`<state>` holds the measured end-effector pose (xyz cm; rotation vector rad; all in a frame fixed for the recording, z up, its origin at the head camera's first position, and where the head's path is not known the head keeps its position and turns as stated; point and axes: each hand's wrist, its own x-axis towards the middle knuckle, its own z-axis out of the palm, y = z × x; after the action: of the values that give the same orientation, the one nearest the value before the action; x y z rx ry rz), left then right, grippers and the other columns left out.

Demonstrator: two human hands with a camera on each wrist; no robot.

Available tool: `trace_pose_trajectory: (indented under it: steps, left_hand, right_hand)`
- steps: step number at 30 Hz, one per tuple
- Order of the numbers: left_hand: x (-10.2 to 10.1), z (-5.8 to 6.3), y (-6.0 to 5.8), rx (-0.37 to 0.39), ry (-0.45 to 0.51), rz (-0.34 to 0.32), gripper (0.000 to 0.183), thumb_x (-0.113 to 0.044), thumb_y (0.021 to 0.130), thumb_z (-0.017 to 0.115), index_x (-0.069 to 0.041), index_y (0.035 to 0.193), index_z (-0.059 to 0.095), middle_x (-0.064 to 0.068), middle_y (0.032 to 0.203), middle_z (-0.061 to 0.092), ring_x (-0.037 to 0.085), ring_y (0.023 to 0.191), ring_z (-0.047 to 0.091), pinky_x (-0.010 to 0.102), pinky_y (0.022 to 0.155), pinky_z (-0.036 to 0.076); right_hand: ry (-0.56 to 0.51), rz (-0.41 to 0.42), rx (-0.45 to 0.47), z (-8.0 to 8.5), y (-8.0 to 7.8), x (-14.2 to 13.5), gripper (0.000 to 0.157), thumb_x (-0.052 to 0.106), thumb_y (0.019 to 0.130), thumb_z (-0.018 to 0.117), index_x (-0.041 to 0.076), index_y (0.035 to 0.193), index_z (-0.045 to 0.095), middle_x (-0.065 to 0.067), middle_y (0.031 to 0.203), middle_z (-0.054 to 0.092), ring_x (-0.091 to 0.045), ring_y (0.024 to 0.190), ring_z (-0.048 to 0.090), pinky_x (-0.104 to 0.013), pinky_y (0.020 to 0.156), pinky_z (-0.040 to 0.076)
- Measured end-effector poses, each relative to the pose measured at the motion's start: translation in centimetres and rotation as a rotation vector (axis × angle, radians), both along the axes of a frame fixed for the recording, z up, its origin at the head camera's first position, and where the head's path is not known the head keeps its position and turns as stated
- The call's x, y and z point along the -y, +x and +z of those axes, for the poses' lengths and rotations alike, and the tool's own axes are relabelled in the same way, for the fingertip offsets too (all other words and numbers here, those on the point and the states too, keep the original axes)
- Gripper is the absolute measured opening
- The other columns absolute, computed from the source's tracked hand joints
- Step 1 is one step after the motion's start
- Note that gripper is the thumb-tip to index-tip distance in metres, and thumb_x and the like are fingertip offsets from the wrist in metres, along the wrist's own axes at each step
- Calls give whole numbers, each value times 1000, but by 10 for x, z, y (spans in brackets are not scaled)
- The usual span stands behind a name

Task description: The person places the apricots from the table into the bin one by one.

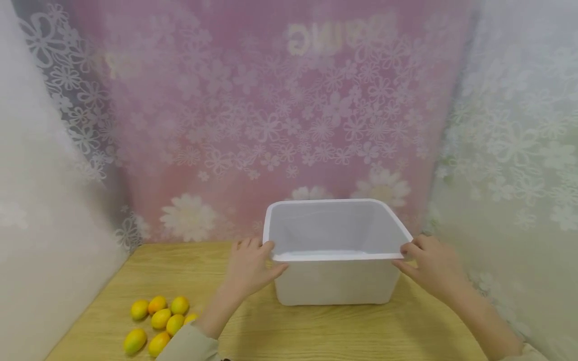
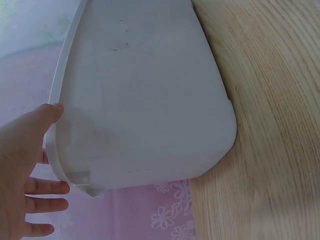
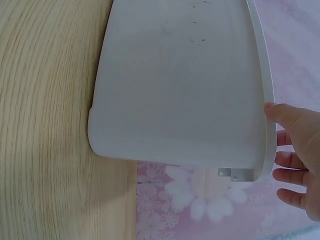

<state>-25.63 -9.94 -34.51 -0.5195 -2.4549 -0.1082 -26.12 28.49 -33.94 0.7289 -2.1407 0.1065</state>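
Note:
A deep white plastic bin (image 1: 336, 283) stands on the wooden table, its open top facing up; the part of its inside that shows holds nothing. My left hand (image 1: 250, 265) pinches the rim at the near left corner, thumb on the outer face and forefinger over the edge. At the near right corner my right hand (image 1: 431, 263) grips the rim the same way. In the left wrist view the left thumb (image 2: 50, 112) presses the rim while the other fingers extend past it. The right wrist view shows the right thumb (image 3: 280, 112) on the rim's outer side.
Several yellow-orange fruits (image 1: 160, 319), like small mangoes, lie at the table's front left, partly hidden by the left sleeve (image 1: 191, 343). A pink floral curtain (image 1: 289, 125) hangs behind the wooden table (image 1: 203, 265), with pale sheets at both sides.

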Motion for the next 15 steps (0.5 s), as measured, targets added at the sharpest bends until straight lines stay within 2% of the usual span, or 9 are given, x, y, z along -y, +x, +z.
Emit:
trace_pose_trajectory:
  steps: [2, 7, 11, 15]
  left_hand:
    - [4, 0, 3, 7, 5, -3, 48, -57, 75, 65, -15, 99, 64, 5, 88, 59, 27, 85, 56, 47, 78, 41]
    - [15, -1, 9, 23, 25, 3, 49, -56, 75, 65, -15, 100, 64, 5, 94, 61, 28, 92, 56, 50, 81, 40]
    - [23, -1, 15, 24, 37, 13, 48, -56, 74, 66, -15, 99, 64, 5, 94, 61, 29, 93, 56, 51, 82, 40]
    - [30, 0, 21, 45, 12, 44, 49, -57, 74, 65, -16, 102, 64, 3, 92, 60, 28, 92, 57, 51, 82, 40]
  right_hand:
    - [6, 26, -16, -1, 1, 4, 69, 67, 87, 26, 10, 75, 62, -1, 71, 51, -17, 58, 47, -28, 43, 36]
    - [12, 84, -31, -1, 5, 13, 66, 64, 90, 27, 9, 75, 60, -4, 74, 52, -23, 66, 51, -35, 50, 43]
    - [23, 64, -23, -1, 11, 20, 65, 64, 90, 26, 10, 75, 60, -3, 78, 54, -27, 72, 54, -43, 60, 44]
    - [13, 58, -5, -2, 17, 25, 66, 64, 90, 26, 10, 76, 62, -3, 79, 55, -25, 71, 54, -42, 60, 41]
